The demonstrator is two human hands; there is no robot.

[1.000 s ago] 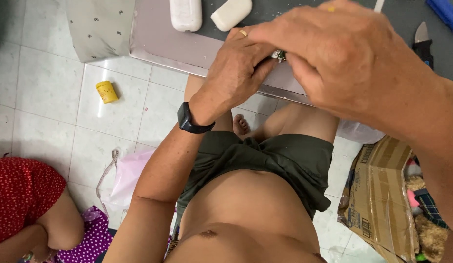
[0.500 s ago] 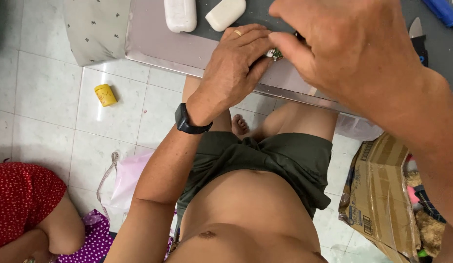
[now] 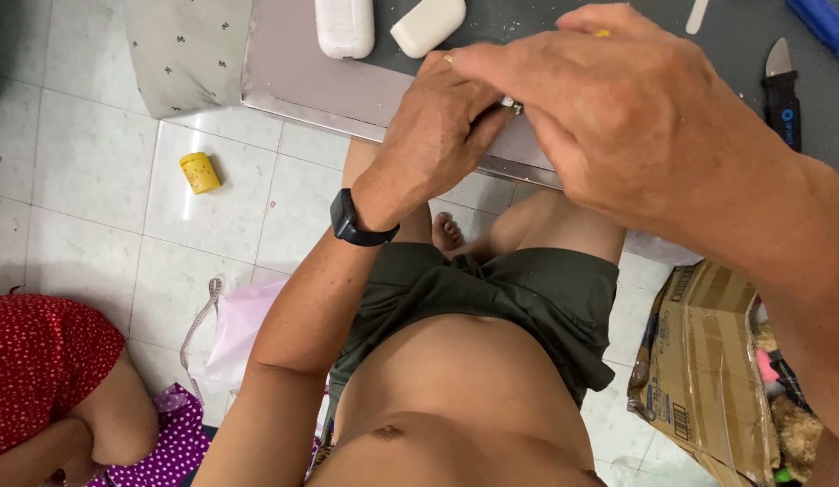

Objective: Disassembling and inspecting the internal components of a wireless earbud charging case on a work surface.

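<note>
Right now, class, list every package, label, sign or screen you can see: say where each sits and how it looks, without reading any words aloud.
Cardboard box: lower right on the floor, brown, open, crumpled, printed sides.
Small jar: left on the tiled floor, yellow, lying on its side.
Plastic bag: floor, beside the left arm, pale pink with handles.
Knife handle label: upper right on the table, round mark on black.
No screens or signs.

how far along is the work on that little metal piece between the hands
Done: nothing finished shows. In hand: the left hand and right hand pinch a small silvery metal piece over the grey table edge. Left: two white oblong blocks and the black-handled knife lie untouched.
</note>
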